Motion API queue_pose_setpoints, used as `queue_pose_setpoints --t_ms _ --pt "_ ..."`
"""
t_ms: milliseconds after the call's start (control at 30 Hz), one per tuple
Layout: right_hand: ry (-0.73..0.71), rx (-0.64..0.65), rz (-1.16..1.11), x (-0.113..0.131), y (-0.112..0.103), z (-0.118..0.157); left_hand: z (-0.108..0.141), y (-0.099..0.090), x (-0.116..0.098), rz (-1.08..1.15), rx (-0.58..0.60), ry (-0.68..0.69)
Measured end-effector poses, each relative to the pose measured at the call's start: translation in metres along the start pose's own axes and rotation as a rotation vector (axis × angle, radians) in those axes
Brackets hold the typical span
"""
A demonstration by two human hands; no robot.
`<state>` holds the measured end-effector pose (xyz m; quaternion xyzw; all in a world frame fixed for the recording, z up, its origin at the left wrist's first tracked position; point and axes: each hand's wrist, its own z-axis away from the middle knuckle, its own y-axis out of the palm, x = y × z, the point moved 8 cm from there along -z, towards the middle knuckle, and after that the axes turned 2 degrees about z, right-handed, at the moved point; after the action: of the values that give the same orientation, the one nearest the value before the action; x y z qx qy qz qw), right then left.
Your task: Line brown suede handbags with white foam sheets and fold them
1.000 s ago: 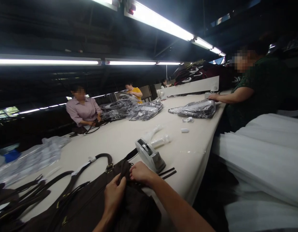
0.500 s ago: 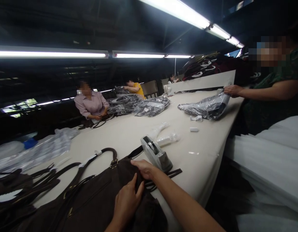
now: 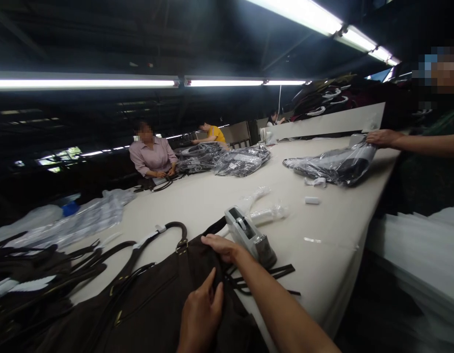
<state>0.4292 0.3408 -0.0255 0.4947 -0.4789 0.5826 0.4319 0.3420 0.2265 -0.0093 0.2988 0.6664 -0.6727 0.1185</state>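
Observation:
A dark brown handbag with curved handles and brass-coloured fittings lies on the table in front of me. My right hand is closed on its upper right corner, close to the tape dispenser. Lower down, on the bag's right side, is my left hand. Its index finger points forward, its thumb stands apart, and its other fingers curl out of sight against the cloth. Dark straps stick out past the bag's right side.
More brown bags and clear plastic bags are on the left. A co-worker's hand holds a plastic-wrapped bag at right. Another person works across the table, near wrapped bags. White sheets are stacked at right.
The whole view has shifted, so the table's contents appear farther right. Both hands keep their places on the handbag.

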Motion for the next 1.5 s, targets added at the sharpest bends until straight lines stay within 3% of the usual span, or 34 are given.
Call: queue_pose_setpoints --t_ms 67,133,267,333,400,467,533,700,933,1033,1100,1233,1400,1500 --pt "-0.012 0.019 -0.007 -0.002 -0.003 -0.005 0.002 -0.002 0.003 0.061 -0.033 0.013" --pt "-0.009 -0.041 0.022 -0.006 -0.009 -0.01 0.004 -0.005 0.003 0.046 -0.082 0.049" --pt "0.0 -0.243 0.169 -0.008 -0.022 -0.016 0.006 -0.008 -0.011 -0.051 -0.248 0.306" --pt "0.006 -0.304 0.246 -0.007 -0.025 -0.014 0.004 0.007 -0.012 -0.051 -0.184 0.429" --pt "0.03 -0.325 0.297 -0.007 -0.027 -0.009 0.0 0.027 -0.006 -0.041 -0.025 0.455" --pt "0.072 -0.312 0.33 -0.01 -0.032 -0.001 -0.002 0.041 0.002 -0.045 0.097 0.428" --pt "0.114 -0.27 0.351 -0.013 -0.036 0.009 -0.002 0.044 0.006 -0.042 0.131 0.403" --pt "0.095 -0.145 0.38 -0.016 -0.042 0.053 -0.004 0.038 0.006 0.026 0.081 0.366" --pt "-0.091 -0.065 0.429 0.001 -0.044 0.13 -0.005 0.03 0.005 0.131 0.077 0.327" --pt "-0.052 0.044 0.452 0.001 -0.043 0.145 -0.004 0.029 0.005 0.159 0.092 0.304" --pt "-0.02 -0.064 0.528 0.002 -0.053 0.147 -0.003 0.028 0.004 0.174 0.092 0.297" --pt "-0.017 -0.477 0.786 0.006 -0.07 0.152 -0.001 0.025 0.003 0.199 0.092 0.296" --pt "-0.073 -0.582 0.886 0.006 -0.058 0.17 0.001 0.023 0.0 0.19 0.124 0.282" --pt "-0.223 -0.766 0.893 0.026 -0.058 0.201 0.001 0.022 -0.001 0.201 0.114 0.293"
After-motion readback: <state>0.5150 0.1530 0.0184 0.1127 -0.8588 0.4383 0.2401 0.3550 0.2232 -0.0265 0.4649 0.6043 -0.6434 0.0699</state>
